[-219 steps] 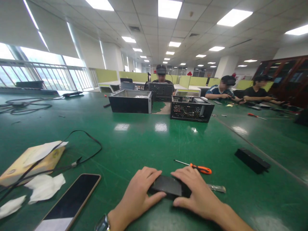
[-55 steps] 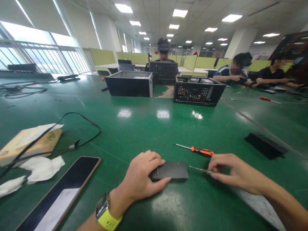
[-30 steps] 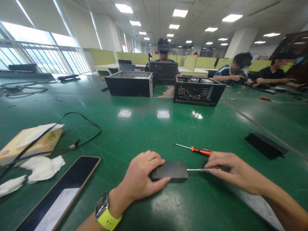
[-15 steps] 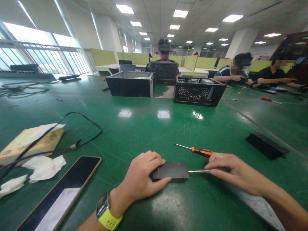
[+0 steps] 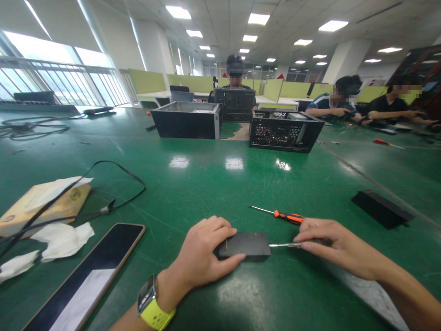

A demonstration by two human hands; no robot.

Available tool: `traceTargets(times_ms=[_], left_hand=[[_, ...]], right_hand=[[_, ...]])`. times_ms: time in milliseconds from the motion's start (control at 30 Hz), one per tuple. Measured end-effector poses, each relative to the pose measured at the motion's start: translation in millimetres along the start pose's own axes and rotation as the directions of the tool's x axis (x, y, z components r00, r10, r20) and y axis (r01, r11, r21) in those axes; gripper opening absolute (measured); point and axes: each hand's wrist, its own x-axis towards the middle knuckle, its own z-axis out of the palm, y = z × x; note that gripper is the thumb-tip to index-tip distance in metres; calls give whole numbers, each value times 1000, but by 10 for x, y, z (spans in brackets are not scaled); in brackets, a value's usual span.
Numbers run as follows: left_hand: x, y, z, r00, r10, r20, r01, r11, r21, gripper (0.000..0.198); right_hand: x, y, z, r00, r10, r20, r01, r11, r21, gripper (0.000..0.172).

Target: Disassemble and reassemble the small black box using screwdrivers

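My left hand (image 5: 210, 250) grips the left part of a small black box (image 5: 251, 244), fingers over its far side and thumb along its near side. The box lies flat on the green table. In my right hand (image 5: 330, 246) is a slim metal screwdriver (image 5: 284, 245), pinched between thumb and fingers; its handle is mostly hidden. The shaft points left, and its tip meets the right end of the box. Just beyond my right fingers lies an orange-and-black screwdriver (image 5: 289, 217), its shaft to the left.
A phone (image 5: 93, 271), tissues (image 5: 65, 239), a tissue pack (image 5: 48, 202) and a black cable (image 5: 129, 171) occupy the left. To the right sits a black part (image 5: 381, 209). Computer cases (image 5: 189, 122) stand farther back, and several people sit around the table.
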Motion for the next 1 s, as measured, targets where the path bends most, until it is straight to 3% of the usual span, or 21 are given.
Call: traceTargets(times_ms=[567,833,1000], left_hand=[[5,14,-12,1000,7,-7,-7,1000,-1,30],[-8,-12,6,1000,6,9,-7,1000,9,31],[-18,-27,9,1000,-2,14,2,1000,5,32]], right_hand=[[13,-30,29,1000,14,24,-15,1000,24,28],[85,-65,221,998,-21,-53,20,1000,-13,28],[122,-98,382,979,27,-201,-40,997,-64,23]])
